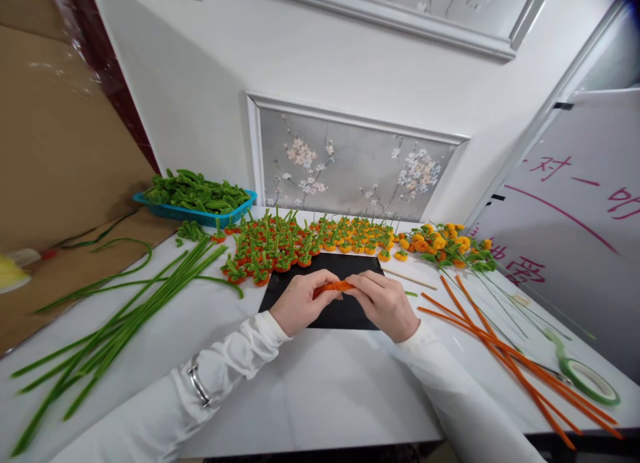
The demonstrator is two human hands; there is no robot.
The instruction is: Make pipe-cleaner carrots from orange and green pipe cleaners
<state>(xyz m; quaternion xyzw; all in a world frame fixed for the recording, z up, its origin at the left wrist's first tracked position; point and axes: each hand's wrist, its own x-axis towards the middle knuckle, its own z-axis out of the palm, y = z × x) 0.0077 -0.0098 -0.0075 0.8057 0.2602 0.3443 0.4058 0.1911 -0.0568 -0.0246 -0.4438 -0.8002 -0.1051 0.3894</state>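
Note:
Above a black mat [320,316], both hands pinch one orange coiled pipe cleaner [334,287] between them. My left hand [304,299] grips its left end, with the fingers closed. My right hand [384,301] holds the right end between thumb and fingers. Just behind the mat stand several small orange pipe-cleaner pieces with green tops [260,253]. Yellow-orange ones [357,236] continue the rows to the right. Straight orange pipe cleaners [505,353] lie crossed on the table to the right of my right hand.
Long green pipe cleaners [120,323] spread over the left of the table. A blue tray [200,216] holds green leaf-like pieces. Wired orange and yellow flowers [445,243] lie back right, a thin stick [410,279] beside the mat, and a green tape roll [590,381] far right.

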